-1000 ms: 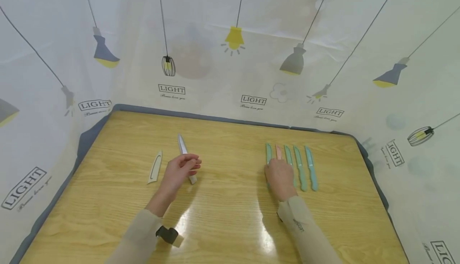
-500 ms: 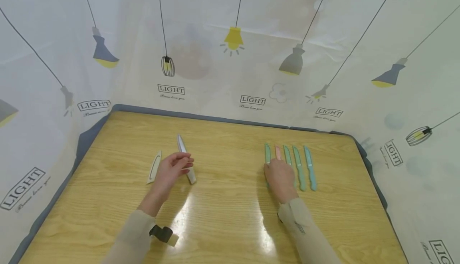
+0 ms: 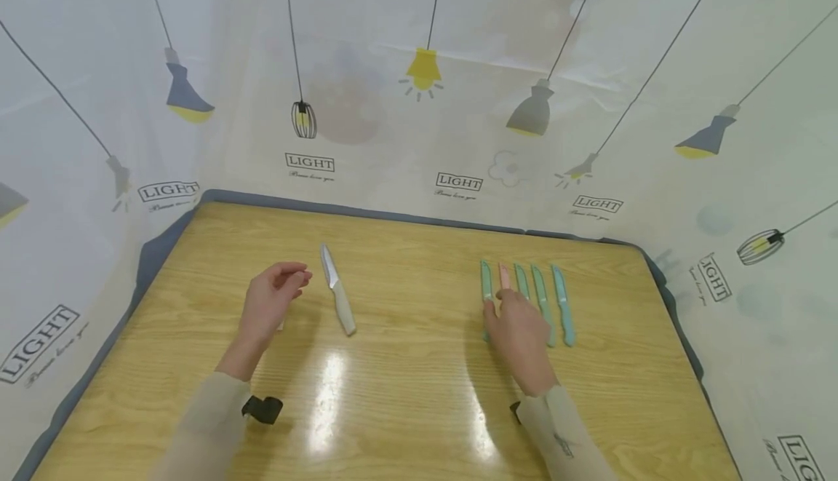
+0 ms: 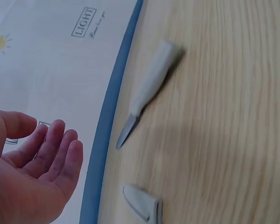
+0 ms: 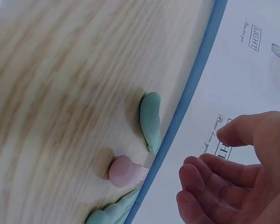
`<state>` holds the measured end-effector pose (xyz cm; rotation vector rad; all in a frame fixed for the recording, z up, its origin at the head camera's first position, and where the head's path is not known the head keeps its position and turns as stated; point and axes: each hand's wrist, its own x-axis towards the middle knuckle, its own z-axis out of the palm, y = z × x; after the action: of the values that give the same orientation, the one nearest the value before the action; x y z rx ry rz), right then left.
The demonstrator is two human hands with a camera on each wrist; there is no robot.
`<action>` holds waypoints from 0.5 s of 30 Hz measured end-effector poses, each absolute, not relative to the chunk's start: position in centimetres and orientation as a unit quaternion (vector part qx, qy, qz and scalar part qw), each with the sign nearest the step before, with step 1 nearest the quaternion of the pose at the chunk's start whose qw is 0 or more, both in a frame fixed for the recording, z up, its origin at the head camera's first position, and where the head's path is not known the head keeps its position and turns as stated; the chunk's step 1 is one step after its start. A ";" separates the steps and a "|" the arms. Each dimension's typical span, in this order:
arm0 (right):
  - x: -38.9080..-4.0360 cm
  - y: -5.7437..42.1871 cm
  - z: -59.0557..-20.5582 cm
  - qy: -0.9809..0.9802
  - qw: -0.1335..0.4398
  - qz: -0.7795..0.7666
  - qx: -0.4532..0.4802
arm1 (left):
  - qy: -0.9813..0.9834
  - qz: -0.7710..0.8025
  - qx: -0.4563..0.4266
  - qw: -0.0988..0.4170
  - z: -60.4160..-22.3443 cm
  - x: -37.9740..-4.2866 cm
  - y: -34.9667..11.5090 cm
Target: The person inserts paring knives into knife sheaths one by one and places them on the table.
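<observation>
My left hand (image 3: pixel 265 306), fingers loosely bent, hovers above the table and holds nothing. It mostly hides a cream knife sheath (image 4: pixel 141 201) in the head view; the left wrist view shows the sheath lying on the wood. To its right lies a paring knife (image 3: pixel 343 309) with a cream handle and bare metal blade pointing away. My right hand (image 3: pixel 521 332) is over a row of small knives, its grasp empty in the right wrist view. Under and beside it are a pink knife (image 5: pixel 122 171), several green knives (image 3: pixel 487 281) and a blue knife (image 3: pixel 564 306).
The wood-grain table (image 3: pixel 406 394) has a blue-grey border (image 3: pixel 393 217) along its back and sides. Behind it hangs a pale sheet (image 3: pixel 380 139) printed with lamps and "LIGHT" lettering.
My left hand has moved left, off the cream-handled knife and over the sheath. My right hand has shifted slightly right and its fingers have spread, with the knives still in their row.
</observation>
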<state>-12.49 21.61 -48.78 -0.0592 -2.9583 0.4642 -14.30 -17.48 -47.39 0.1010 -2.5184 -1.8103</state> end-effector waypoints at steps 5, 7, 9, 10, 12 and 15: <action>-11.9 21.7 -48.7 -0.983 0.093 0.156 -0.012 | -0.872 -0.488 0.034 0.030 -47.2 -14.6 -19.0; -11.7 21.7 -48.7 -0.983 0.094 0.154 -0.013 | -0.882 -0.470 0.033 0.023 -47.2 -14.7 -19.4; -11.6 21.7 -48.7 -0.983 0.094 0.154 -0.013 | -0.890 -0.455 0.034 0.012 -47.2 -14.8 -19.8; -11.5 21.6 -48.6 -0.983 0.094 0.154 -0.012 | -0.893 -0.448 0.033 0.006 -47.2 -14.9 -20.0; -11.4 21.6 -48.6 -0.983 0.092 0.156 -0.011 | -0.902 -0.430 0.029 -0.007 -47.3 -15.1 -20.3; -11.2 21.5 -48.6 -0.984 0.091 0.156 -0.005 | -0.923 -0.384 0.019 -0.024 -47.5 -15.3 -20.6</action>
<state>-11.25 21.47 -48.64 -0.0148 -2.9228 0.4638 -15.27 -20.57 -47.47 0.0593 -2.9432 -1.2254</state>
